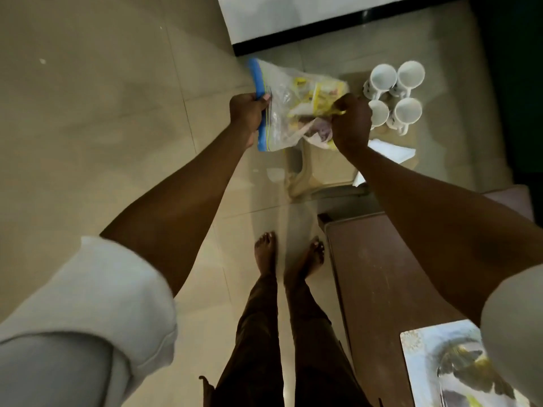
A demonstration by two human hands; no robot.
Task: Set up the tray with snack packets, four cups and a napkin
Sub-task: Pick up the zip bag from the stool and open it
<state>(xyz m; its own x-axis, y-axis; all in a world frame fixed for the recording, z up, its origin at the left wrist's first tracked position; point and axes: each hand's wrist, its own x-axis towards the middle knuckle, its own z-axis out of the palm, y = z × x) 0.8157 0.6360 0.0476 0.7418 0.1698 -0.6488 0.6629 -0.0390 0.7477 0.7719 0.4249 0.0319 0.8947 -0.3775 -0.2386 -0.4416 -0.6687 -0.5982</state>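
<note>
A clear zip bag [282,113] with a blue seal strip holds yellow snack packets [320,96]. My left hand [249,111] grips the blue strip at the bag's left edge. My right hand [351,121] clutches the bag's right side through the plastic, over the packets. Both hold the bag in the air above a glass table [332,168]. Several white cups [395,95] stand bunched together on the glass to the right of my right hand. A white napkin [390,151] lies on the glass just below the cups. A patterned tray [423,356] shows at the lower right.
The tray rests on a brown wooden surface [379,274] at the right. My bare feet [289,254] stand on the beige tiled floor [102,113]. A white wall with a dark skirting [293,33] runs across the top.
</note>
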